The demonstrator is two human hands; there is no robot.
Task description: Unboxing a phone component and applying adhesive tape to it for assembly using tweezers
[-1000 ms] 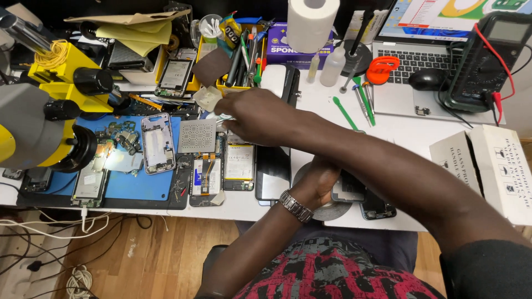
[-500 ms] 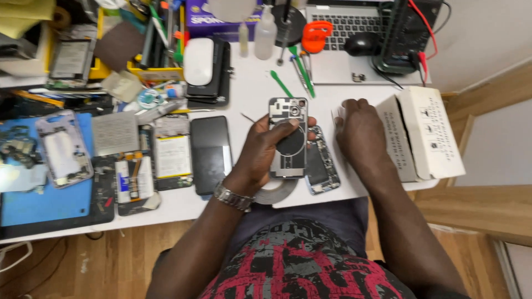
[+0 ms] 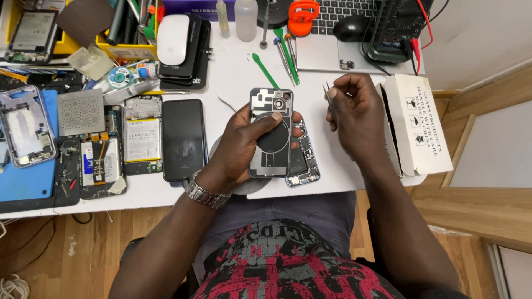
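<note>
My left hand (image 3: 244,145) grips a phone back panel (image 3: 270,133), inner side up, with a round coil and a camera hole, held just above the white table (image 3: 233,75). Under it lies an opened phone body (image 3: 303,158) with its board showing. My right hand (image 3: 354,113) is to the right of the panel and pinches thin metal tweezers (image 3: 328,94), tips pointing up and left. A metal watch (image 3: 204,194) sits on my left wrist.
Left of the panel lie a black phone (image 3: 183,138), opened phones with batteries (image 3: 143,138) and a blue mat (image 3: 25,177). A white cardboard box (image 3: 415,124) stands at the right edge. Green pry tools (image 3: 265,69), bottles, a white mouse (image 3: 173,30), laptop and multimeter (image 3: 396,27) fill the back.
My right hand lifted off the table and now holds tweezers up beside the panel. My left hand keeps hold of the back panel. The view shifted closer.
</note>
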